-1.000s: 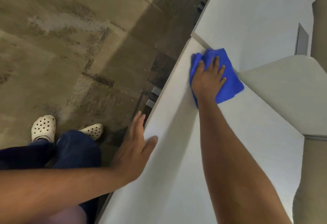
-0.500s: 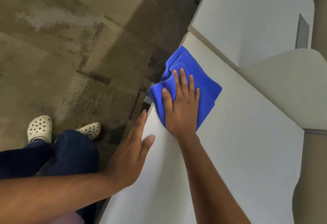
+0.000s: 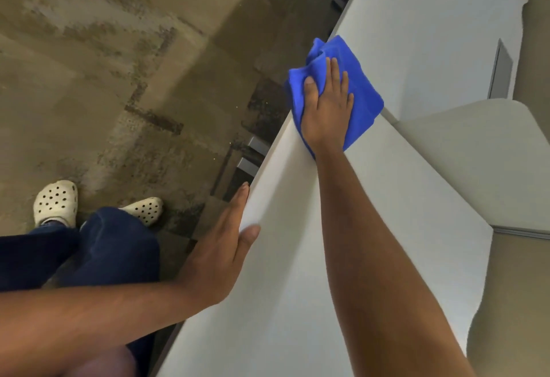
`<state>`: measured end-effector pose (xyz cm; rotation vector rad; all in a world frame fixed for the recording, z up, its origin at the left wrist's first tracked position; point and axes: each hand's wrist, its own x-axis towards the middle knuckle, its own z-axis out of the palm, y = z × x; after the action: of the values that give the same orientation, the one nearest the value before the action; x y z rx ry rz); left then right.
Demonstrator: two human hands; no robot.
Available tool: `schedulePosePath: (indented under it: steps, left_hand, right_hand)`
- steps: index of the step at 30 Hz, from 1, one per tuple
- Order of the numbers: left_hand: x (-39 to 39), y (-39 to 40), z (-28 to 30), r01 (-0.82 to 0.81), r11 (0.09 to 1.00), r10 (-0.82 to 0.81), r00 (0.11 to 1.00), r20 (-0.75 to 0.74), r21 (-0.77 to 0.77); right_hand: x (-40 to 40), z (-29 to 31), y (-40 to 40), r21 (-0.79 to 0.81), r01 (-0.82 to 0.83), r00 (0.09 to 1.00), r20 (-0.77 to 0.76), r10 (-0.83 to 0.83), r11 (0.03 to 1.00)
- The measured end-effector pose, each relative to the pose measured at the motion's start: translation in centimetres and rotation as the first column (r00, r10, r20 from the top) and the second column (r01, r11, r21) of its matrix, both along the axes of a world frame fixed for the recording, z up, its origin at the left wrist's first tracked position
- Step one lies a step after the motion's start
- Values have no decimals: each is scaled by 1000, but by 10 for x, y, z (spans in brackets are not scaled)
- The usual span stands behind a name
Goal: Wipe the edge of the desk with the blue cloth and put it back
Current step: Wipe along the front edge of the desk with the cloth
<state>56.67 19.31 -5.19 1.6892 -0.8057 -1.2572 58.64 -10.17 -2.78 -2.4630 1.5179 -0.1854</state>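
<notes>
Braces near stretch of desk edge with left hand, flat, straight-fingered, gripping nothing. Farther along, presses blue cloth onto same edge under flat right hand, fingers extended, cloth draped over rim. Probably calls for wiping along edge's length, away from body.

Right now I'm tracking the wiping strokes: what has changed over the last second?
The right hand, flat on the cloth, pulled it toward the person along the desk edge, then pushed it back to the far end, where it now bunches over the edge. No grip changed. The left hand stayed flat against the edge.
</notes>
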Motion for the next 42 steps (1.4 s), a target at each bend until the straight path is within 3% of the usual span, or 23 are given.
schedulePosePath:
  steps: [7, 19, 22, 25, 27, 34, 42]
  left_hand:
    - [-2, -3, -1, -14, 999, 13, 1000, -28, -34]
    - [-3, 0, -4, -37, 997, 36, 999, -24, -61]
    - [1, 0, 1, -27, 998, 23, 998, -55, -63]
    - [4, 0, 6, -26, 997, 20, 996, -86, -70]
    - [5, -1, 10, -29, 998, 24, 995, -98, -51]
    - [3, -3, 5, -31, 999, 26, 994, -106, -43]
    - [4, -1, 4, -30, 999, 27, 992, -122, -29]
  right_hand:
    - [-73, -5, 110, 11, -39, 999, -17, 39, 999]
    - [-32, 2, -25, 6, -192, 981, 7, 192, 981]
    - [-40, 2, -30, -29, 53, 998, 23, -52, 998]
    - [-28, 2, -18, -31, 360, 932, -26, -361, 932]
    - [-13, 0, 3, -29, 433, 898, -71, -434, 901]
    - [-46, -3, 99, -40, 47, 993, -104, -51, 998]
    - [-10, 8, 23, 9, 71, 992, -104, -70, 997]
